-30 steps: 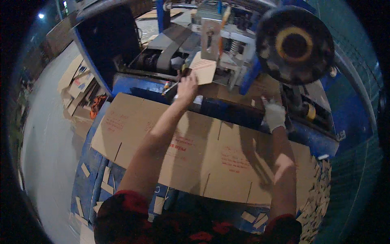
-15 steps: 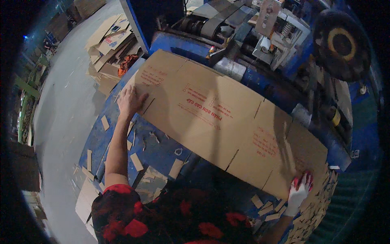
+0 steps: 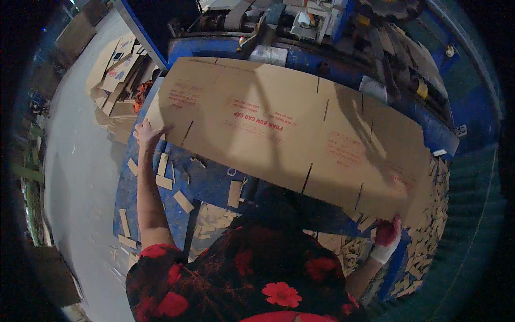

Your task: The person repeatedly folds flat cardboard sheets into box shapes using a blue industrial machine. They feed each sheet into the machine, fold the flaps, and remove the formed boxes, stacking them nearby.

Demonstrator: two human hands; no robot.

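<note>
One large flat carton sheet (image 3: 289,129) is held across the middle of the frame, above the blue table (image 3: 209,182). Its left corner is gripped by the left hand (image 3: 146,131), fingers spread. Its lower right edge is pinched by the gloved right hand (image 3: 387,233), apparently closed. Many scraps (image 3: 183,202) are scattered below; one stack (image 3: 115,70) is seen upper left.

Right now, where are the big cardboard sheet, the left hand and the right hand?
cardboard sheet (image 3: 279,123), head view, on its printed middle panel.
left hand (image 3: 146,131), head view, on its back at the sheet's left edge.
right hand (image 3: 387,234), head view, on the knuckles at the sheet's lower right corner.
</note>
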